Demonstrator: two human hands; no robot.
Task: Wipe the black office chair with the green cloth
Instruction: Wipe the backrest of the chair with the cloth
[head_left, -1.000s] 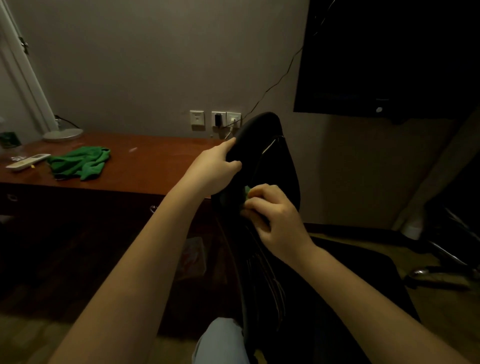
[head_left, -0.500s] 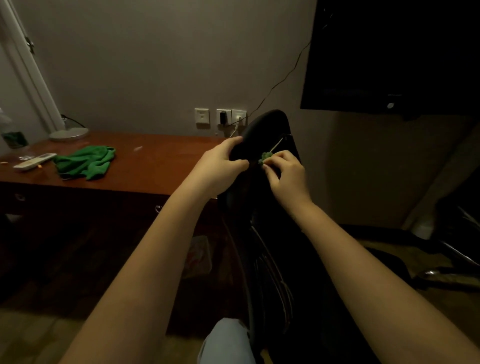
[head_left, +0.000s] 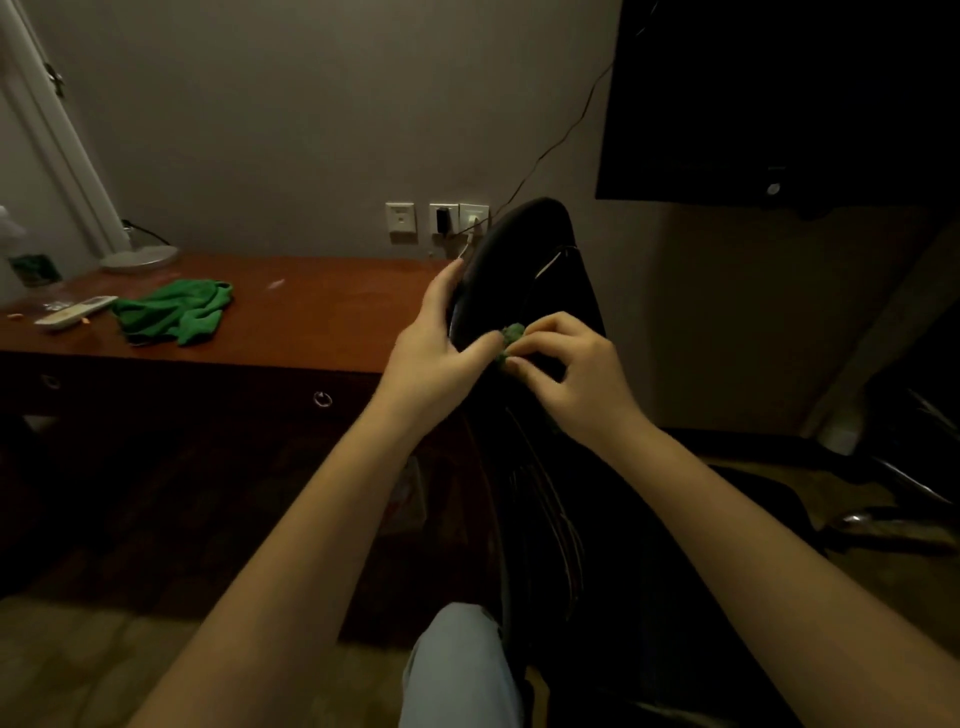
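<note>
— Right hand (head_left: 571, 379) sits lower on the black office chair (head_left: 530, 249) than it did 0.5 s ago, when it was up near the top rim of the backrest.
— What is it holding?
— Its fingertips pinch the green cloth (head_left: 511, 338), bunched into 1 small wad and pressed against the front of the backrest, a little below the top.
— And the left hand (head_left: 441, 358)?
— Clamped on the backrest's left edge. The fingers wrap behind it and the thumb lies across the front, its tip just beside the wad.
— Is that the only cloth?
— No. A second green cloth (head_left: 174, 312) lies crumpled on the wooden desk (head_left: 311, 322), well apart from the chair. A white remote (head_left: 75, 312) lies just beside it on the left.
— What else is around?
— 3 wall sockets (head_left: 400, 221) show behind the chair's top, and a thin cable (head_left: 561, 140) runs up from them toward a dark screen (head_left: 779, 93) on the wall. A round lamp base (head_left: 137, 257) stands at the desk's far left. A knee in pale trousers (head_left: 457, 670) shows at the bottom, just beside the chair.
</note>
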